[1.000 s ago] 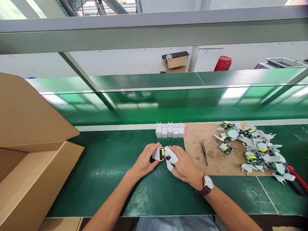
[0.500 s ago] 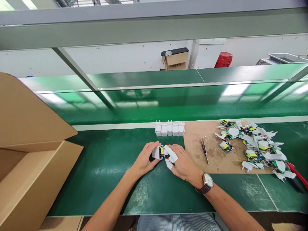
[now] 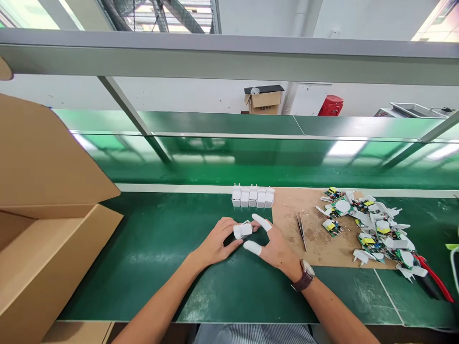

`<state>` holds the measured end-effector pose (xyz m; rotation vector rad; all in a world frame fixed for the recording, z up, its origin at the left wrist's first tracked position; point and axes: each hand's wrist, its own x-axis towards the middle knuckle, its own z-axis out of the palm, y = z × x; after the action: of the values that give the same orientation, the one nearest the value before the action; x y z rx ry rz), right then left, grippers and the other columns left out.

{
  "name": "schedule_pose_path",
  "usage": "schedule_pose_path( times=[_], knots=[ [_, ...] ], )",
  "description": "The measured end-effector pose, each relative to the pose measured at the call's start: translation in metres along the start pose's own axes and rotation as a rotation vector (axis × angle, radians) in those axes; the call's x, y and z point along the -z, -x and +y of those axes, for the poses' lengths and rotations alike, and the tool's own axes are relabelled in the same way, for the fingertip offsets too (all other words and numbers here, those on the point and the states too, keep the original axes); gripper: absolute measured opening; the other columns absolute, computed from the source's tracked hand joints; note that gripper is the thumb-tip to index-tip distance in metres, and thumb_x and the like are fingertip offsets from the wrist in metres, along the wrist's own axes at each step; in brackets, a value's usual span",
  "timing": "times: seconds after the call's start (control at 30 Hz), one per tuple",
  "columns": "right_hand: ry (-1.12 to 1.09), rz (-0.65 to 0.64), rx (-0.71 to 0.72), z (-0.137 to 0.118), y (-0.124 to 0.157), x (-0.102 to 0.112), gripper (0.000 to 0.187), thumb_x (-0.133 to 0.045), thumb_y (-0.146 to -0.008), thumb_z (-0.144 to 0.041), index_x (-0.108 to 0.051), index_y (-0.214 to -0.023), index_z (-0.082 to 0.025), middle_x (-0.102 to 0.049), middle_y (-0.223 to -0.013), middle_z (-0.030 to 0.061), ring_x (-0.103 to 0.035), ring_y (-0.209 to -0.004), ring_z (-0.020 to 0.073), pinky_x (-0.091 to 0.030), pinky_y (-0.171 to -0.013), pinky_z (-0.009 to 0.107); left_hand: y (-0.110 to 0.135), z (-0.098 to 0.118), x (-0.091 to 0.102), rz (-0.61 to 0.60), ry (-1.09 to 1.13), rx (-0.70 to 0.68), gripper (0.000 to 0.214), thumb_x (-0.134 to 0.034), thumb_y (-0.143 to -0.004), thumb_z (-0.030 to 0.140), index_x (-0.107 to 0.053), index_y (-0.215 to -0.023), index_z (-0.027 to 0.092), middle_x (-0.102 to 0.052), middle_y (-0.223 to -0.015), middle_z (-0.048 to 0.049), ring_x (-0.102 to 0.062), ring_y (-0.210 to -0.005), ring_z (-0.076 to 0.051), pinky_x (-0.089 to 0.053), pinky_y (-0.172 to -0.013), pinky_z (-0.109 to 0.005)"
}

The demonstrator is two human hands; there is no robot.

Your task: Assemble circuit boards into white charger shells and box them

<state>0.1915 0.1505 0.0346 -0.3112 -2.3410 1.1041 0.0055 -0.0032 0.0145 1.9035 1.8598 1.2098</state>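
Note:
My left hand (image 3: 219, 242) pinches a small white plastic charger case (image 3: 243, 231) between thumb and fingers, just above the green bench. To its right is my right hand (image 3: 274, 243), thumb and index finger spread apart, both in white finger cots. Another fingertip of that hand is close to the case's right end; I cannot tell whether it touches. Any circuit board inside the case is hidden from this side. Behind my hands, a row of several white charger cases (image 3: 253, 196) stands by the bench's back edge.
On a brown cardboard sheet (image 3: 287, 224) lie tweezers (image 3: 301, 231) and a heap of circuit boards with white plastic parts (image 3: 382, 229). Red-handled pliers (image 3: 433, 277) lie at its right corner. A large open cardboard box (image 3: 60, 258) takes up the left side. A metal crossbar (image 3: 229, 62) spans above.
My right thumb and index finger have come off the case and spread apart. The case has turned, so its white outside shows where the board was visible. The head view has tilted up slightly.

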Motion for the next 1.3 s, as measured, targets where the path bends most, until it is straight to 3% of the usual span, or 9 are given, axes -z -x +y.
schedule_pose_path(
  times=[0.07,0.13,0.23,0.43,0.63,0.77,0.93,1.1,1.3],
  knots=[
    [-0.029,0.041,0.006,0.000,-0.002,0.002,0.037,-0.061,-0.102,-0.031,-0.056,-0.138,-0.025,-0.070,-0.115,0.0085,-0.069,-0.108,0.0237,-0.060,-0.098,0.045,0.002,-0.001,0.001,0.005,0.073,0.127,0.027,-0.060,-0.101,0.032,-0.063,-0.125,0.021,-0.071,-0.114,-0.0108,-0.068,-0.105,-0.024,-0.059,-0.096,-0.044],
    [-0.025,0.060,0.090,0.000,-0.004,0.002,0.025,-0.057,-0.102,-0.024,-0.064,-0.126,-0.025,-0.069,-0.119,0.0090,-0.068,-0.111,0.0233,-0.059,-0.100,0.045,0.004,-0.002,0.000,0.049,0.176,0.233,0.040,-0.061,-0.100,0.035,-0.056,-0.137,0.021,-0.071,-0.122,-0.0119,-0.070,-0.108,-0.024,-0.059,-0.099,-0.046],
    [0.023,0.011,0.192,0.002,-0.006,-0.003,0.035,-0.061,-0.099,-0.021,-0.061,-0.133,-0.025,-0.066,-0.130,0.0118,-0.066,-0.120,0.0263,-0.059,-0.102,0.047,0.003,0.000,-0.001,0.087,0.348,0.287,0.061,-0.057,-0.103,0.038,-0.036,-0.158,0.024,-0.064,-0.144,-0.0150,-0.067,-0.126,-0.026,-0.054,-0.110,-0.049],
    [0.171,-0.122,0.214,0.011,-0.006,-0.013,0.056,-0.059,-0.101,-0.020,-0.042,-0.154,-0.023,-0.064,-0.137,0.0172,-0.067,-0.122,0.0303,-0.062,-0.099,0.049,-0.001,0.007,0.000,0.095,0.305,0.370,0.052,-0.039,-0.109,0.042,-0.039,-0.158,0.024,-0.065,-0.145,-0.0107,-0.068,-0.127,-0.024,-0.052,-0.114,-0.049],
    [0.192,-0.149,0.193,0.022,-0.005,-0.014,0.050,-0.055,-0.101,-0.018,-0.044,-0.150,-0.020,-0.067,-0.133,0.0167,-0.072,-0.110,0.0288,-0.066,-0.088,0.046,0.004,0.008,0.000,0.055,0.230,0.289,0.069,-0.042,-0.109,0.041,-0.008,-0.167,0.031,-0.049,-0.160,-0.0091,-0.056,-0.142,-0.023,-0.046,-0.119,-0.049],
    [0.188,-0.082,0.273,0.021,-0.005,-0.013,0.048,-0.054,-0.101,-0.017,-0.046,-0.149,-0.020,-0.067,-0.129,0.0176,-0.071,-0.110,0.0288,-0.066,-0.089,0.045,0.007,0.005,0.000,0.091,0.186,0.194,0.079,-0.049,-0.107,0.041,0.002,-0.167,0.031,-0.044,-0.164,-0.0121,-0.048,-0.148,-0.025,-0.042,-0.122,-0.051],
    [0.122,-0.098,0.227,0.016,-0.006,-0.016,0.045,-0.053,-0.100,-0.014,-0.051,-0.144,-0.023,-0.068,-0.123,0.0133,-0.071,-0.107,0.0258,-0.065,-0.089,0.041,0.007,0.003,0.000,0.108,0.189,0.127,0.088,-0.054,-0.103,0.052,0.002,-0.167,0.029,-0.042,-0.164,-0.0171,-0.049,-0.147,-0.029,-0.043,-0.121,-0.052],
    [0.126,-0.093,0.273,0.013,-0.007,-0.016,0.048,-0.053,-0.098,-0.012,-0.050,-0.144,-0.023,-0.067,-0.126,0.0144,-0.070,-0.111,0.0269,-0.064,-0.090,0.042,0.006,0.003,-0.001,0.100,0.202,0.133,0.086,-0.056,-0.103,0.050,-0.003,-0.167,0.030,-0.045,-0.162,-0.0181,-0.055,-0.143,-0.029,-0.047,-0.117,-0.050],
    [0.084,-0.076,0.238,0.012,-0.011,-0.014,0.050,-0.054,-0.097,-0.010,-0.051,-0.145,-0.025,-0.067,-0.127,0.0129,-0.068,-0.114,0.0268,-0.062,-0.095,0.043,0.005,0.002,-0.001,0.189,0.164,0.046,0.091,-0.057,-0.099,0.059,-0.006,-0.167,0.026,-0.049,-0.159,-0.0211,-0.054,-0.143,-0.031,-0.047,-0.116,-0.052]
  ],
)
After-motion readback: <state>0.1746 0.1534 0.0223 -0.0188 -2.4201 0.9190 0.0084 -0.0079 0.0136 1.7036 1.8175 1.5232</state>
